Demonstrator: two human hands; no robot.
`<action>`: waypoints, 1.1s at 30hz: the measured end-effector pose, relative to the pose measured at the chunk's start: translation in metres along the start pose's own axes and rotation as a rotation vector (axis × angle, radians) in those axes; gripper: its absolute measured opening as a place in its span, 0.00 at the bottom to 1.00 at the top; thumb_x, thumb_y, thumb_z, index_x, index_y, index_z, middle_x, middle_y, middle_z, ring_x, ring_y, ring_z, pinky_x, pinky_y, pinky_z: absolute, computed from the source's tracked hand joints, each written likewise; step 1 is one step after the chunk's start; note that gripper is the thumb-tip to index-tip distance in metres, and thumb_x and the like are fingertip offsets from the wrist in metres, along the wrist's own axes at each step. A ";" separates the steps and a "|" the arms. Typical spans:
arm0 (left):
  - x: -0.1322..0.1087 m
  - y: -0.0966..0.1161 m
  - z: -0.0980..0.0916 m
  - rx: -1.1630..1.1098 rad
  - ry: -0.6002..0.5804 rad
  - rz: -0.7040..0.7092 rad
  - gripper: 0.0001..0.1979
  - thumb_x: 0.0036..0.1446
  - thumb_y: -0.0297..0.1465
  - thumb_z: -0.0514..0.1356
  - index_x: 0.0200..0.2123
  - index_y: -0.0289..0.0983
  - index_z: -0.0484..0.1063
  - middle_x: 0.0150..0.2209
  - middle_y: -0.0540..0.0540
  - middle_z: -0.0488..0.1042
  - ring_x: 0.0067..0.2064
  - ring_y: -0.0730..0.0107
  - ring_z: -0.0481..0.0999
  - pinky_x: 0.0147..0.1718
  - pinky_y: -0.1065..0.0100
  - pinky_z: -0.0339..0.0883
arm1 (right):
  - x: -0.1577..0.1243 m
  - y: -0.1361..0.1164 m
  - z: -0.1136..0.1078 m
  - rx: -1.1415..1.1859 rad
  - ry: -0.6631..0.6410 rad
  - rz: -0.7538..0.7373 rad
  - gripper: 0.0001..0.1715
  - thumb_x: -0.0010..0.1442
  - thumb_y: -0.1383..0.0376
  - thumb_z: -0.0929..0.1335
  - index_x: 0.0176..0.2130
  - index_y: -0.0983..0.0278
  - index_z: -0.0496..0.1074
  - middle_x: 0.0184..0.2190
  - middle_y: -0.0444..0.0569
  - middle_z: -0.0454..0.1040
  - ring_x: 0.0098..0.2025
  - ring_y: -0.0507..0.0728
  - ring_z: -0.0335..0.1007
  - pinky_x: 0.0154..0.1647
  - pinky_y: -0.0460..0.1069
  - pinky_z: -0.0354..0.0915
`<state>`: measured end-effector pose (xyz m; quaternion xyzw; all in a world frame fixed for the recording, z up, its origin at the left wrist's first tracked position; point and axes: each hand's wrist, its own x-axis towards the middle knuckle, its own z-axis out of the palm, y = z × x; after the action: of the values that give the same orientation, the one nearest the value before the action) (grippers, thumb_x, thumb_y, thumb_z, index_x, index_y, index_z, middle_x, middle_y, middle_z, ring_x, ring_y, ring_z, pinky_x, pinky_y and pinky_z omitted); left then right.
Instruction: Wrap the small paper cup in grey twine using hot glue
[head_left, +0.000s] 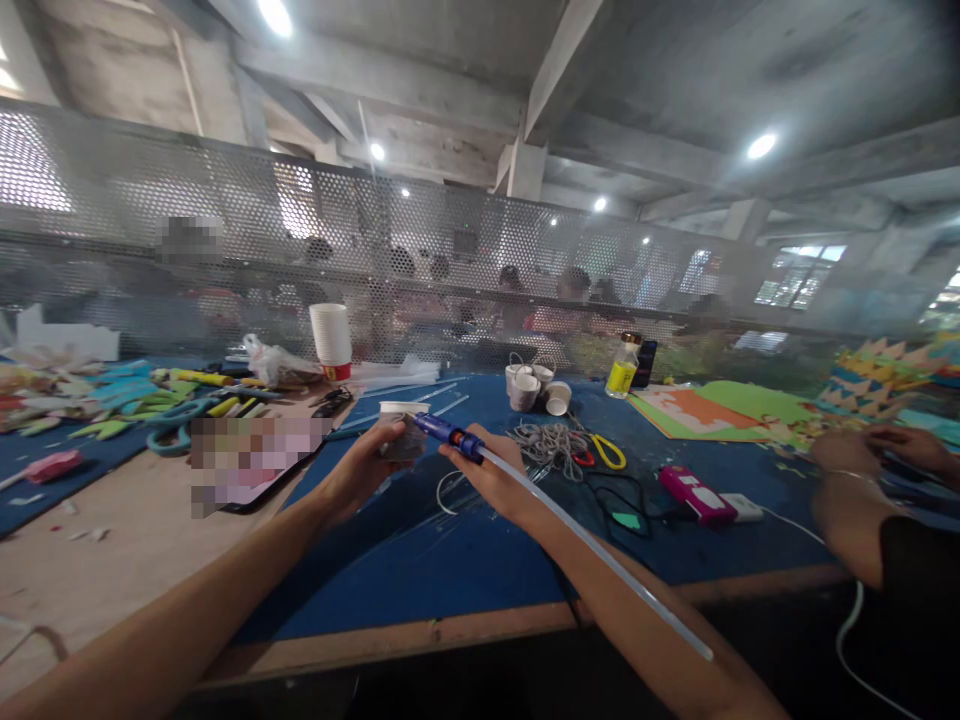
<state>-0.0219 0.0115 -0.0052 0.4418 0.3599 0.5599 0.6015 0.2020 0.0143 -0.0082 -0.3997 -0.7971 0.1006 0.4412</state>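
My left hand (367,455) is closed around a small paper cup (405,442) with a white rim and a greyish side. In my right hand (491,475) is a blue hot glue gun (454,436), its nozzle pointing left against or very near the cup's side. A long clear glue stick (600,555) sticks out of the back of the gun over my right forearm. A curved piece of light cord (444,492) shows just below the gun. To the right of my right hand lies a tangled heap of grey cord (551,448).
Behind the cord stand several small cups (523,388). Yellow-handled scissors (607,452), a magenta power bank (696,495) and a bottle (622,368) lie or stand rightward. Leftward are a phone (270,465), stacked paper cups (331,340) and teal scissors (171,428). A co-worker's hands (862,455) are at far right.
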 end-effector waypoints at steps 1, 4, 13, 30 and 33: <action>0.001 -0.001 -0.001 0.000 -0.002 -0.001 0.16 0.57 0.39 0.66 0.47 0.39 0.79 0.43 0.44 0.81 0.43 0.59 0.78 0.42 0.62 0.71 | 0.000 0.000 0.000 0.000 0.000 -0.001 0.25 0.65 0.42 0.66 0.34 0.60 0.70 0.23 0.42 0.71 0.25 0.53 0.67 0.27 0.45 0.54; 0.002 -0.002 -0.002 -0.004 -0.004 -0.002 0.16 0.58 0.39 0.66 0.47 0.39 0.79 0.43 0.43 0.81 0.44 0.59 0.78 0.43 0.62 0.71 | 0.001 0.001 0.000 -0.013 0.004 -0.006 0.25 0.65 0.42 0.65 0.34 0.60 0.70 0.23 0.42 0.71 0.25 0.53 0.67 0.27 0.45 0.54; 0.001 -0.001 -0.001 -0.041 0.008 -0.013 0.14 0.57 0.37 0.66 0.44 0.38 0.81 0.42 0.43 0.82 0.43 0.58 0.78 0.41 0.63 0.72 | 0.000 0.004 0.003 -0.028 0.024 -0.014 0.25 0.65 0.42 0.65 0.35 0.60 0.70 0.24 0.43 0.72 0.26 0.54 0.68 0.28 0.45 0.54; 0.002 0.000 -0.003 -0.047 0.021 -0.017 0.15 0.57 0.38 0.66 0.46 0.38 0.80 0.42 0.43 0.83 0.42 0.58 0.80 0.42 0.62 0.73 | 0.001 0.004 0.002 -0.065 0.036 -0.028 0.25 0.66 0.43 0.65 0.35 0.60 0.71 0.23 0.44 0.72 0.25 0.54 0.69 0.27 0.46 0.53; 0.002 0.000 -0.003 -0.045 0.018 -0.024 0.15 0.57 0.37 0.66 0.45 0.37 0.80 0.41 0.43 0.83 0.42 0.58 0.79 0.41 0.62 0.72 | 0.001 0.006 0.003 -0.058 0.035 -0.027 0.24 0.65 0.43 0.65 0.35 0.60 0.71 0.23 0.43 0.72 0.25 0.54 0.68 0.27 0.46 0.53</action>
<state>-0.0240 0.0140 -0.0060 0.4189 0.3581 0.5647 0.6144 0.2022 0.0192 -0.0127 -0.4032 -0.7972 0.0642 0.4447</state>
